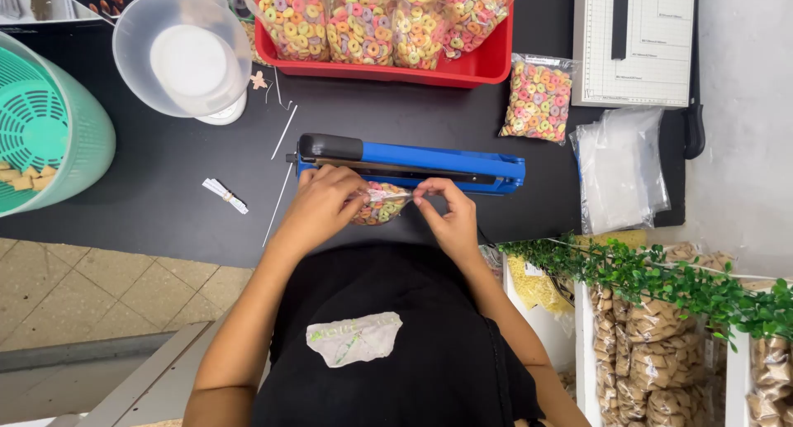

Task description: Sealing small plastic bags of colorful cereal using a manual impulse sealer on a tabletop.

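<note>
Cereal bag (378,206) lies before the blue heat sealer (413,164), pinched by left hand (324,206) and right hand (446,216); seemingly flattening its mouth. Sealing calls for feeding it under the bar.

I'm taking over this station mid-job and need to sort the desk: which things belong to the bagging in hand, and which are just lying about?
In use:
- small bag of coloured cereal rings, pinched by left hand and right hand
- blue heat sealer
- red tray of filled bags
- stack of empty clear bags

Lying about:
- teal basket
- clear plastic bowl
- paper trimmer
- green plant sprig
</note>
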